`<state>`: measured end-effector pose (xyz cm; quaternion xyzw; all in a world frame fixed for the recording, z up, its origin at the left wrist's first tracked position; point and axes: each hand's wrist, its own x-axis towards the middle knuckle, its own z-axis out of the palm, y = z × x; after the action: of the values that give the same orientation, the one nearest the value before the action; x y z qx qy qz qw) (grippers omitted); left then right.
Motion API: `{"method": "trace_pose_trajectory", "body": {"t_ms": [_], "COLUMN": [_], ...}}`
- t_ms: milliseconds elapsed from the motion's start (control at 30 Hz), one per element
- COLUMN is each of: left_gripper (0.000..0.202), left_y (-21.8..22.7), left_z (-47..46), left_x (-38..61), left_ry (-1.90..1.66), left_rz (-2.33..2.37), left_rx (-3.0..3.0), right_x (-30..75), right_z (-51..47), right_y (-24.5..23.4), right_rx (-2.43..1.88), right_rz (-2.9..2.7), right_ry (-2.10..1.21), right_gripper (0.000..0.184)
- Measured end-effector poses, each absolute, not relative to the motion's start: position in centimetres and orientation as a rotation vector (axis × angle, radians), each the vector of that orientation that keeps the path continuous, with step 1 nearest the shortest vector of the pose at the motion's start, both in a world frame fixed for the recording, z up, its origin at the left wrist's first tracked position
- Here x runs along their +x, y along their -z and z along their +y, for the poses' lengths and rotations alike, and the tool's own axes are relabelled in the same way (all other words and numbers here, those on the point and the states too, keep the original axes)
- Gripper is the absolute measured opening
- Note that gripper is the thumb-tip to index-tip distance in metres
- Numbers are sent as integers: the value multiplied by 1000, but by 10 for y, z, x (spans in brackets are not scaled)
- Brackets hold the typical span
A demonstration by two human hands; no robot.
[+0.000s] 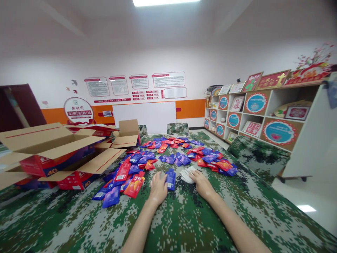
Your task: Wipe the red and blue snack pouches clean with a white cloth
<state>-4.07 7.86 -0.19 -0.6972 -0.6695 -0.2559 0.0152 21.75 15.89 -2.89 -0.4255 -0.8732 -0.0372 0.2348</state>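
Observation:
Near the middle of the table my left hand [158, 189] has its fingers curled at the left edge of a blue pouch [171, 180] with a spout-shaped top and a white label, and seems to grip it. My right hand [203, 185] pinches a small fanned bunch of flat white slips [185, 175], just right of that pouch. Beyond both hands lie several more blue pouches [182, 159]. Left of my left hand is a loose heap of red and blue pouches [123, 172]. Another mixed heap [218, 161] lies beyond my right hand.
Open cardboard boxes [60, 160] crowd the table's left side, flaps spread outward. A smaller open box [128, 131] stands behind them. More pouches [172, 141] lie across the far part of the camouflage tablecloth [181, 225]. Chairs and a white shelf unit [302, 140] stand beyond.

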Motion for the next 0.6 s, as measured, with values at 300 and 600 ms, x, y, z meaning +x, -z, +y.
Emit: {"method": "trace_pose_trajectory", "body": {"t_ms": [300,600], "left_gripper": [48,49], "left_y": [-3,3], "left_z": [41,44], "left_x": [-59,-65], "left_ry": [548,516], "left_rz": [-1492,-1529], "left_rx": [-2788,-2844], "right_x": [216,219], "right_z": [157,162], "right_y": [27,38], "right_rx": [-1132,-1149], "right_rz": [-2381,-2363], "right_ry": [106,67], "right_gripper": [64,61]}}
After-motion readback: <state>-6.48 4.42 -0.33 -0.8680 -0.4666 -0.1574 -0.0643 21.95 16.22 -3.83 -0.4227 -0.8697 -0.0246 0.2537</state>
